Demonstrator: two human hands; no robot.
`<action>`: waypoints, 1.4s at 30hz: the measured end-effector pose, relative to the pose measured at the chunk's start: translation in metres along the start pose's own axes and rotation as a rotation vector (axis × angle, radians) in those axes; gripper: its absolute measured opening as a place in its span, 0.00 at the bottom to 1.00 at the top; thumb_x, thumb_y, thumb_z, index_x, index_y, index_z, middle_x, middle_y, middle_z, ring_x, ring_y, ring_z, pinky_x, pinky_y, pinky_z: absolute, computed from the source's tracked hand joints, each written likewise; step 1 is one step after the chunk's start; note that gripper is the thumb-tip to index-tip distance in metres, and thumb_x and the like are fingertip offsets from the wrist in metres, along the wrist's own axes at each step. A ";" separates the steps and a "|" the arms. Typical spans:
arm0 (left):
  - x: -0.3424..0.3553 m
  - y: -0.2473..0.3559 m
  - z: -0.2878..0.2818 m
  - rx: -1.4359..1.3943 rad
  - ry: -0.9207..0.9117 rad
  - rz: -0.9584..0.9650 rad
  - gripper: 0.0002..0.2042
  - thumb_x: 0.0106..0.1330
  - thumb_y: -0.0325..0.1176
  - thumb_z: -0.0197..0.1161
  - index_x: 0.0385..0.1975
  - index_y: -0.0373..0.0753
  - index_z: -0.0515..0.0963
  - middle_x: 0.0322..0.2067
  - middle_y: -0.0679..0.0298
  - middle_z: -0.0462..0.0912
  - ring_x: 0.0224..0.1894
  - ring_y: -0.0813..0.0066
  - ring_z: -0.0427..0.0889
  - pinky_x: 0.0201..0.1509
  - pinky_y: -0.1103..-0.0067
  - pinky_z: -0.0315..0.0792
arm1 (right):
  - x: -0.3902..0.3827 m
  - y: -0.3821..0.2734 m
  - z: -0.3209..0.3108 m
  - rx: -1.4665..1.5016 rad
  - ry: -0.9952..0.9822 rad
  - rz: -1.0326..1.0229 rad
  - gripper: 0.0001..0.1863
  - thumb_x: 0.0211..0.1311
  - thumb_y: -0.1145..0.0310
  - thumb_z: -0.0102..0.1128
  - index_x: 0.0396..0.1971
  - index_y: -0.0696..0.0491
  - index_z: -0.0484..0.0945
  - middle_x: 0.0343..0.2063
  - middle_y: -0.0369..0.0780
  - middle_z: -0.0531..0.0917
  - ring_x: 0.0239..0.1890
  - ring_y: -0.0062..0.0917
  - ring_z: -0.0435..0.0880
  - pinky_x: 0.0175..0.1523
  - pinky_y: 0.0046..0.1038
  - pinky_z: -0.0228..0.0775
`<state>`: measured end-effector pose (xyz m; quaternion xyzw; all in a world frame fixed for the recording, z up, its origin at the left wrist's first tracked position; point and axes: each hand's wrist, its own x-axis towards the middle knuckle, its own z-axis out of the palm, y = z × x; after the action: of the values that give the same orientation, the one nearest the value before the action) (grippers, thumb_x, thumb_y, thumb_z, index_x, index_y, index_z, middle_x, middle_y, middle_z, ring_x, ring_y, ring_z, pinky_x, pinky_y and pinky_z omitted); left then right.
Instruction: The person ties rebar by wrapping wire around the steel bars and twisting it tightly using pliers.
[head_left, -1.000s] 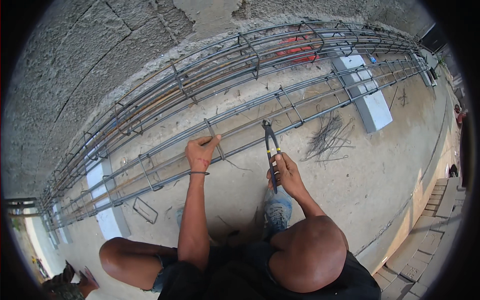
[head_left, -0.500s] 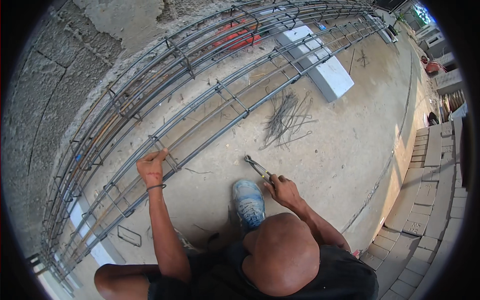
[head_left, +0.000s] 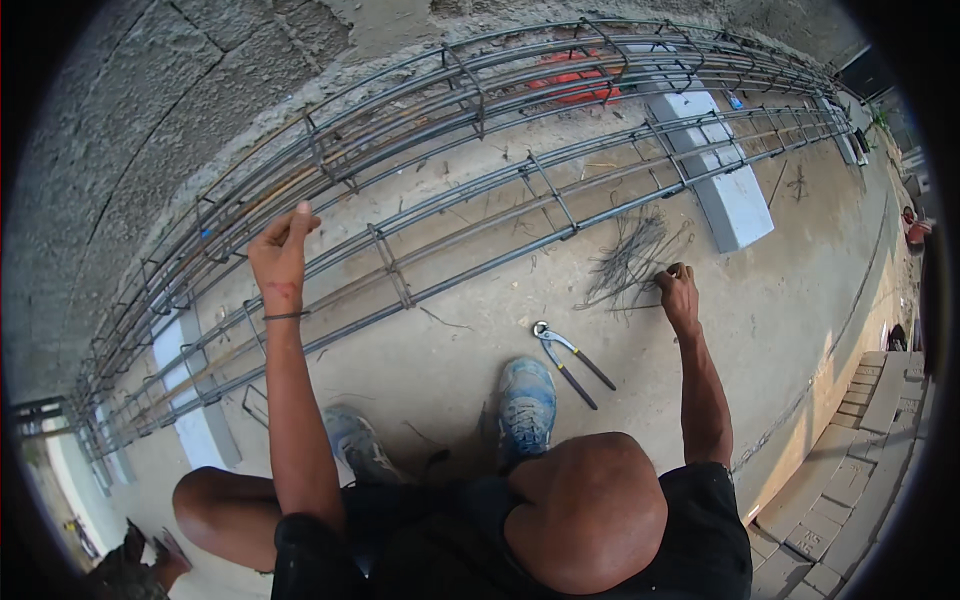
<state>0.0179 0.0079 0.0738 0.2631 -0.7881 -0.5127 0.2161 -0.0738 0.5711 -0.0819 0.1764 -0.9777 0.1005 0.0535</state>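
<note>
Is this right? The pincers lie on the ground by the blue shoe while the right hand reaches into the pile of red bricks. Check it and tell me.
Not quite. In the head view the right hand reaches into a bundle of thin tie wires on the ground, not red bricks. The rest holds: the pincers lie on the concrete beside the blue shoe, held by neither hand.

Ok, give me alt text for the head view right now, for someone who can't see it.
A crouching person reaches their right hand into a pile of thin tie wires on the concrete ground, while their left hand rests on a long steel rebar cage. Pincers lie on the ground by a blue shoe.
</note>
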 end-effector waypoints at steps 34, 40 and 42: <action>-0.064 -0.088 -0.182 -0.394 -0.372 -0.164 0.16 0.68 0.40 0.53 0.39 0.31 0.79 0.16 0.69 0.73 0.19 0.86 0.64 0.21 0.87 0.58 | 0.096 -0.563 -0.086 0.391 -0.298 -1.005 0.04 0.56 0.73 0.54 0.30 0.57 0.76 0.25 0.45 0.77 0.30 0.40 0.79 0.34 0.38 0.70; -0.084 -0.114 -0.179 -1.321 -0.234 -0.554 0.14 0.68 0.36 0.51 0.42 0.30 0.72 0.16 0.70 0.67 0.18 0.84 0.60 0.22 0.85 0.54 | 0.054 -0.595 -0.026 0.597 0.021 -0.773 0.05 0.53 0.78 0.57 0.31 0.54 0.76 0.19 0.43 0.74 0.22 0.39 0.75 0.27 0.34 0.67; -0.094 -0.116 -0.186 -1.520 -0.311 -0.577 0.13 0.69 0.35 0.50 0.42 0.31 0.70 0.18 0.68 0.68 0.19 0.83 0.62 0.24 0.85 0.56 | 0.033 -0.598 -0.008 0.755 0.102 -0.529 0.08 0.51 0.79 0.58 0.32 0.51 0.76 0.19 0.41 0.73 0.21 0.38 0.75 0.24 0.34 0.67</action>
<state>0.2264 -0.1008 0.0308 0.1632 -0.1490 -0.9717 0.0835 0.1088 0.0128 0.0363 0.4216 -0.7902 0.4411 0.0572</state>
